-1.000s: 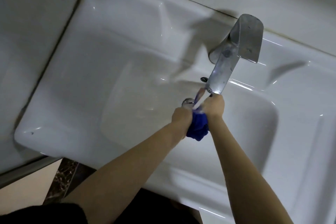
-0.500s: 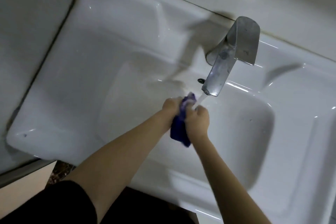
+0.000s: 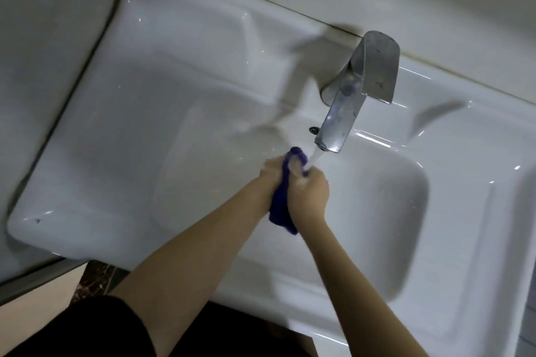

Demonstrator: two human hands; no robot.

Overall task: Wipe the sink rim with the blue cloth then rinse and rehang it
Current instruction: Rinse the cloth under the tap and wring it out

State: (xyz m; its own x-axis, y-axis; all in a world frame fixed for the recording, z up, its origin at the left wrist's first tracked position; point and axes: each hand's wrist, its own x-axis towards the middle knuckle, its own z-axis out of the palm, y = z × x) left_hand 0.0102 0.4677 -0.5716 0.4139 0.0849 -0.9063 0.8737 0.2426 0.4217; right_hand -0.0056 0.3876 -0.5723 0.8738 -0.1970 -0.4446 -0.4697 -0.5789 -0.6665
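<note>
The fingers [image 3: 317, 178] of both hands are curled tight round the blue cloth [image 3: 280, 211], and it is squeezed between them under the tap [image 3: 339, 122]. The left hand [image 3: 269, 172] is closed on one side of the cloth and the right hand [image 3: 311, 197] on the other. The water [image 3: 315, 155] is running onto the top of the bunch and onto the knuckles, so it could be splashed out over the sink rim [image 3: 174, 72], and the rim would be left wet. The cloth is bunched up small, so the inside folds may not be reached by the water, and dirt could be left in it. If the grip is let loose while the cloth is wet and heavy, it could be dropped into the bowl [image 3: 377, 226]. The cloth is held over the bowl, just below the mouth of the tap. Its top end is seen poking out above the fingers, close to the water. Its bottom end is seen hanging down below the hands, between the two wrists. The middle part is hidden inside the fists.
</note>
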